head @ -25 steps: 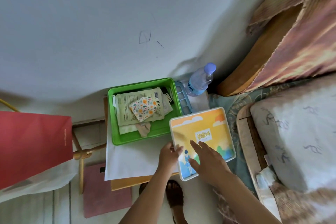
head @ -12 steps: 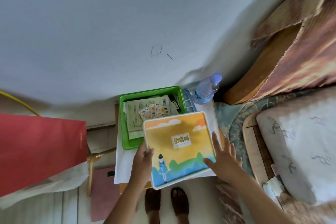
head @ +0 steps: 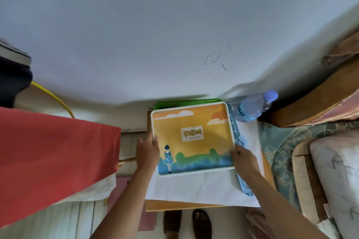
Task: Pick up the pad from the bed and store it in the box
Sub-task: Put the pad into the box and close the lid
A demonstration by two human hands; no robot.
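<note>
The pad [head: 192, 137] is a flat rectangle with a white border and an orange sky, green hills and a small blue figure printed on it. It lies flat over the green box [head: 186, 102], covering nearly all of it; only the box's far rim shows. My left hand [head: 146, 151] grips the pad's left edge, thumb on top. My right hand [head: 242, 156] holds the near right corner. The box's contents are hidden under the pad.
A water bottle [head: 254, 105] stands right of the box, with a pale blue rack [head: 236, 134] between them. White paper [head: 204, 188] covers the small wooden table. A red bag [head: 54, 157] hangs at left. The bed [head: 318, 161] is at right, my feet below.
Both hands have carried the pad left and away from me, from the table's near right side to directly over the green box. The box's contents are now covered.
</note>
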